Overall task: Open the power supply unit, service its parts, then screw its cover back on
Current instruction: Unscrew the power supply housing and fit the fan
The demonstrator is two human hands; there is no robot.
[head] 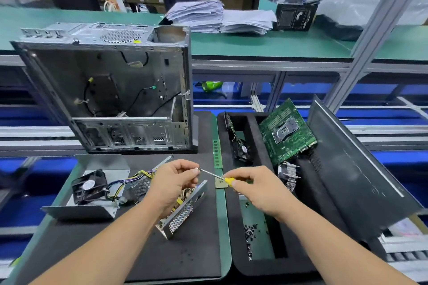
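Over the black mat (185, 250) on the desk, both hands are meeting just above the opened power supply. Right hand (257, 190) is pinching the yellow-handled screwdriver (228, 180), shaft pointing left. Left hand (173, 183) is curling its fingers around the shaft's tip (196, 168), apparently holding a small screw there; too small to tell for sure. So both grips are closed on something: right one on the handle, left one at the tip.

Power supply is lying in pieces on the mat. Its perforated body (183, 211) with the circuit board is sitting tilted right under the left hand. Bent metal cover (97, 201) is lying just to the left, with the black fan (89, 186) resting on it, wires (120, 186) running between fan and body.

My read: the unit is open and we're at the screw-handling stage, either pulling one off the tip or loading one on. Cover is not yet back on. Next move is calling for a steady tip onto a screw hole in the body.

Loose black screws (250, 233) are sitting in the right tray (254, 266); the gutted computer case (111, 90) is standing behind.
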